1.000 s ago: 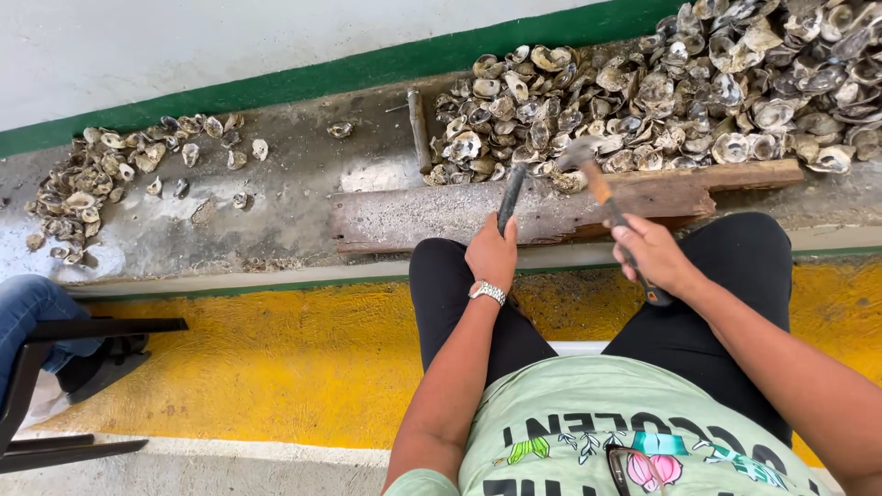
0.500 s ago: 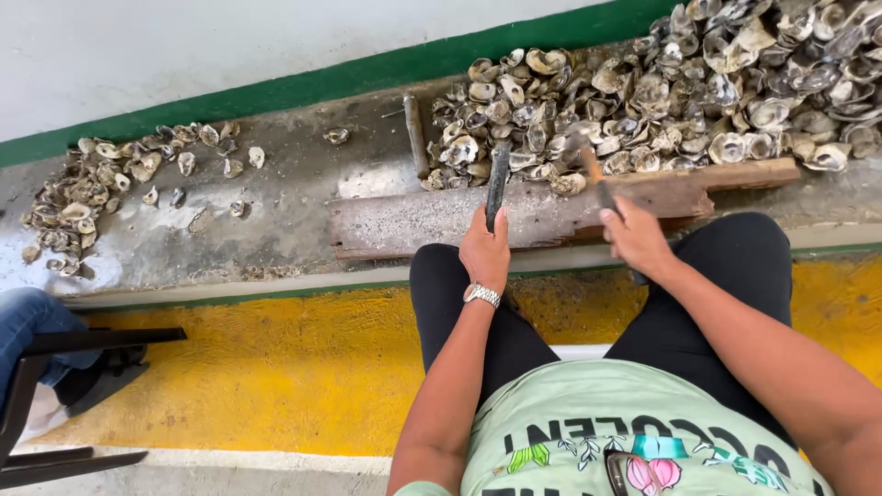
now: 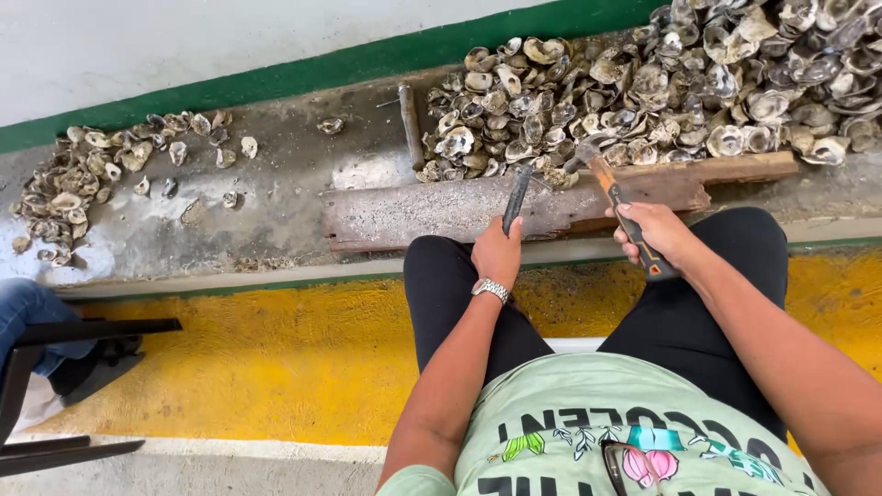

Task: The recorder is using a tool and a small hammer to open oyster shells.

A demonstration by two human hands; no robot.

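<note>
Your left hand is closed around a dark flat blade, a chisel or knife by the look of it, which stands nearly upright with its tip against the worn wooden plank lying along the concrete ledge. A silver wristwatch sits on that wrist. Your right hand is wrapped tight around the orange and black handle of a hammer, whose metal head is up near the front edge of the big heap of oyster shells, just right of the blade's tip. The two tools are close together but not touching.

That heap covers the right half of the ledge, running up to the green stripe at the foot of the white wall, and its near edge is held back by the plank. A short upright stick marks the heap's left edge. Whether a shell lies under the blade you cannot tell from here.

At the left end of the ledge lies a smaller pile of shells, well apart from the big one, with a few loose ones scattered between. Below the ledge runs a yellow painted kerb. You sit with black trousers and a green shirt; at the far left, another person's blue-jeaned leg and a dark chair frame show.
</note>
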